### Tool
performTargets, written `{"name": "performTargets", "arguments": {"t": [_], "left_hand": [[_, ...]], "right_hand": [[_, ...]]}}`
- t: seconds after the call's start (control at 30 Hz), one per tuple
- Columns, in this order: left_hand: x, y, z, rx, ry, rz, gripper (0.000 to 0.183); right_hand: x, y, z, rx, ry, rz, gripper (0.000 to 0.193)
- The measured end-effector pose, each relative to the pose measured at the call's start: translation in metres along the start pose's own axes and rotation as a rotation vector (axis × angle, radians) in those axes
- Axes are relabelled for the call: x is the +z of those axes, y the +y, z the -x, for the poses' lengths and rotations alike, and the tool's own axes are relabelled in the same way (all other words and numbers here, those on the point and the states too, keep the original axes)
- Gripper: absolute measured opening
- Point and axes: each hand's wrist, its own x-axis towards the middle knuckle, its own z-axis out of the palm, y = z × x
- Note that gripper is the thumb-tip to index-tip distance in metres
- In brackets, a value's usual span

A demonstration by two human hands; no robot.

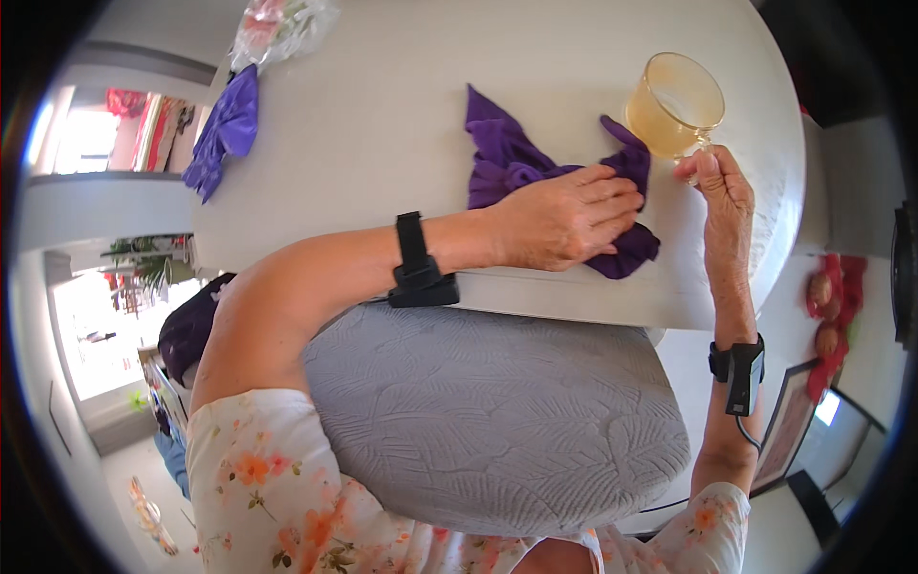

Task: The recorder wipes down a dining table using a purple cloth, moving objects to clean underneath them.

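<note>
My right hand (719, 182) pinches the handle of an amber see-through cup (660, 120), with thumb and fingers closed on it. The cup is tilted near the right side of the table, its mouth facing up and toward the right. Palm down, my left hand (572, 218) is closed over a bunched dark purple cloth (502, 148). Parts of the cloth stick out on both sides of this hand, and its middle is hidden under the palm and fingers. The cup's base is close to the cloth's upper right end.
A white table (382, 115) with a rounded right edge lies before me. Another purple cloth (229, 129) rests at its left edge, below a clear plastic bag (277, 29) with something pink in it. A grey covered chair (507, 411) stands against the near edge.
</note>
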Motion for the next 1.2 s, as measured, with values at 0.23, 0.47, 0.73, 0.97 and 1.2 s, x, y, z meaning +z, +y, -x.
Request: {"name": "performTargets", "arguments": {"t": [0.23,0.47,0.73,0.97,1.2], "left_hand": [[0.006,-0.001,0.006,0.041,0.122,-0.062,0.037],[-0.005,-0.011,0.021,0.087,0.08,-0.292,0.021],[-0.052,-0.05,0.051,-0.184,0.264,0.005,0.02],[-0.16,-0.055,0.108,-0.479,0.308,-0.148,0.014],[-0.266,0.011,0.152,-1.076,0.639,-0.284,0.022]], "right_hand": [[0.024,0.007,-0.036,0.013,-0.146,-0.087,0.033],[0.009,0.015,-0.045,0.005,-0.217,0.238,0.044],[-0.024,0.023,-0.009,-0.034,-0.129,0.456,0.052],[-0.067,0.039,0.014,-0.156,-0.14,0.429,0.053],[-0.124,0.038,0.044,-0.167,-0.111,0.569,0.041]]}}
